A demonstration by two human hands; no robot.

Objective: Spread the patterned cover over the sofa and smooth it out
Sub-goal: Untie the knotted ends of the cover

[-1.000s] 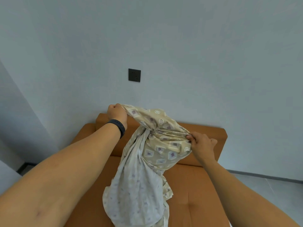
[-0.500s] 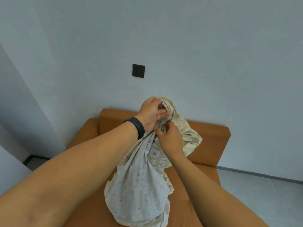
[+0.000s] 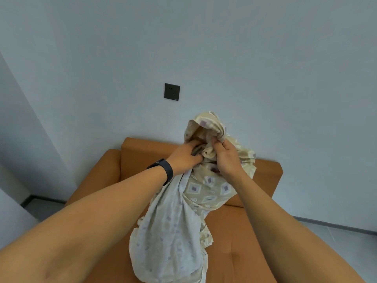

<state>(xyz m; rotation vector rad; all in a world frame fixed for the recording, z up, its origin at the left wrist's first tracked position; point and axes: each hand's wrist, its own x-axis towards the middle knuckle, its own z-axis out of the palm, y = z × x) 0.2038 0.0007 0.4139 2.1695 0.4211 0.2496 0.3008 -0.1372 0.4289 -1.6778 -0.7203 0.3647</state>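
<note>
The patterned cover (image 3: 208, 193), beige with purple squares and a pale underside, hangs bunched in front of me over the orange sofa (image 3: 240, 250). My left hand (image 3: 186, 157), a dark band on its wrist, is pushed into the gathered folds near the top. Close beside it, my right hand (image 3: 223, 158) grips the bunched top of the cover. The lower part of the cloth drapes down onto the sofa seat and hides its middle.
The sofa stands against a pale wall with a dark socket plate (image 3: 172, 91) above its backrest (image 3: 142, 148). A grey floor (image 3: 334, 237) shows to the right and a strip of floor (image 3: 40, 205) to the left.
My hands, apart a second ago with the cover stretched between them, have come together at its top. Both now hold the bunch a little further right, and more cloth stands above them.
</note>
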